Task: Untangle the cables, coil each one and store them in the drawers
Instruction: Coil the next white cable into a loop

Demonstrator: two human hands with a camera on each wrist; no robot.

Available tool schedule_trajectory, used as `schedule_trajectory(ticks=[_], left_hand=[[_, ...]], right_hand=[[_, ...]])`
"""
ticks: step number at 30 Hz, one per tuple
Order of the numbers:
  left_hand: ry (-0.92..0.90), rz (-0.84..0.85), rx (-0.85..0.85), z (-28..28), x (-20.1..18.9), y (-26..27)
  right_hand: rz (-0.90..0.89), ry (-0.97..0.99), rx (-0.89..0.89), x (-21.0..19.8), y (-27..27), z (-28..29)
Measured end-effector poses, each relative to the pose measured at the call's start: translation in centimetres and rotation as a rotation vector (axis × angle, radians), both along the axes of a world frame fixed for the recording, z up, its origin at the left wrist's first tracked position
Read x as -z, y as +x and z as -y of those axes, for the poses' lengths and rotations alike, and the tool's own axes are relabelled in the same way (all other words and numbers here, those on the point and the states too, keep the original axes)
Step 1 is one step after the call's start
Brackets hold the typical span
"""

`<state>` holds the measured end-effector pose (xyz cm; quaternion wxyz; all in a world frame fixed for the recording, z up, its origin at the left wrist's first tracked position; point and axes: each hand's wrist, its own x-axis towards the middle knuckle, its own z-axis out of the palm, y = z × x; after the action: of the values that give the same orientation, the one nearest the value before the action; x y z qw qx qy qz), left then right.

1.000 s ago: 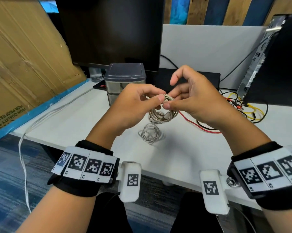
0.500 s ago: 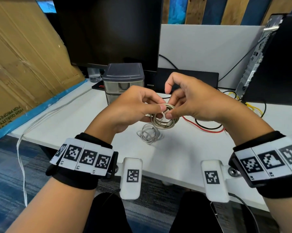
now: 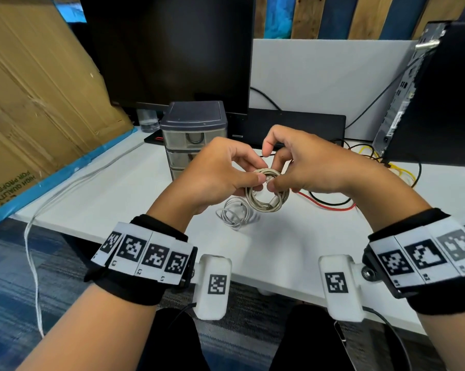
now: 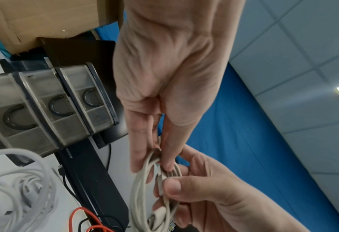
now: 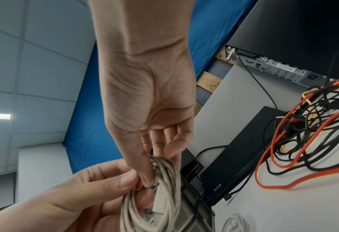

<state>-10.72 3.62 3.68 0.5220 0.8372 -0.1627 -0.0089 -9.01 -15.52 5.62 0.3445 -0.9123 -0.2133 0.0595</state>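
Nearest, both wrists wear black bands with white blocks of printed square markers. Just past them, the left hand (image 3: 215,172) and the right hand (image 3: 306,167) meet above the front part of the white desk (image 3: 292,250), and together they hold a small round coil of beige cable (image 3: 266,194) up off the surface. The left thumb and fingers pinch the coil's upper left side; the right thumb and forefinger pinch it beside them, thumb tips almost touching, while the other right fingers curl above. In the left wrist view the same beige coil (image 4: 155,188) hangs below the left fingertips (image 4: 139,160), with a cable plug lying against the loops under the right thumb. In the right wrist view the loops (image 5: 160,196) run between both hands.

Directly under the held coil, a second coil of thin white cable (image 3: 235,214) lies flat on the desk, apart from the hands. To its right a loose tangle of red, black and yellow cables (image 3: 341,202) spreads toward the desk's right side.

Behind the hands stands a small drawer unit with a dark grey lid and three clear drawers (image 3: 192,135), all pushed in, each with a dark curved handle. Further back are a black monitor (image 3: 167,49), a black flat box (image 3: 298,127), a black computer case (image 3: 440,97) on the right, and a leaning sheet of brown cardboard (image 3: 38,97) on the left.
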Motion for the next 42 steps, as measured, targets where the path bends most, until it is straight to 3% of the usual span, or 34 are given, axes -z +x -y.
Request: schedule_trajectory(ticks=[10,17,21,26,30,34,42], left_hand=[[-0.042,-0.039,0.016,0.1,0.1,1.1],[-0.028,-0.165,0.008,1.3,1.0,4.2],[0.166,-0.193,-0.006,2.4,2.1,6.1],[0.586,-0.102,0.069,3.9,3.4,7.7],[0.769,-0.086,0.149,4.4,4.5,8.6],[0.868,-0.028,0.174,4.4,5.1,8.7],[0.875,-0.006,0.169,4.1,5.1,8.7]], right_hand=[[-0.084,0.034,0.019,0.5,0.4,1.3],[-0.282,0.080,0.088,1.4,2.6,2.7],[-0.394,0.090,0.114,3.1,4.1,3.4],[-0.500,-0.056,0.116,5.3,5.3,3.5],[-0.532,-0.147,0.135,6.3,5.8,3.1],[-0.538,-0.155,0.158,7.2,6.1,2.7],[-0.479,-0.158,0.200,7.5,6.2,2.2]])
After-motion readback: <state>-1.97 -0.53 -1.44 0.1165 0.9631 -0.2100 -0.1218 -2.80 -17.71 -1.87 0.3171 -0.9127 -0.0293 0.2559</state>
